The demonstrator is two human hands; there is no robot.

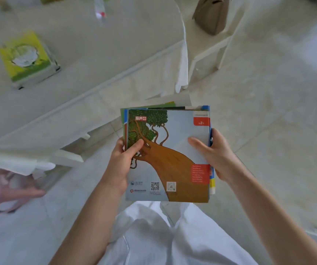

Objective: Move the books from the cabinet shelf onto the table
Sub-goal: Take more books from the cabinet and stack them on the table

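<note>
I hold a stack of thin books (168,150) in front of me, above the floor. The top cover shows a brown tree with green leaves on pale blue. My left hand (124,159) grips the stack's left edge, thumb on the cover. My right hand (213,155) clasps the right edge, thumb resting on the cover too. Edges of green and blue books stick out behind the top one. The white-clothed table (100,60) lies ahead and to the left. The cabinet shelf is out of sight.
A green and yellow book pile (27,58) lies on the table at the left. A white chair (217,50) with a brown bag (211,14) stands ahead on the right. A pink stool (2,190) sits at the lower left. Pale tiled floor spreads to the right.
</note>
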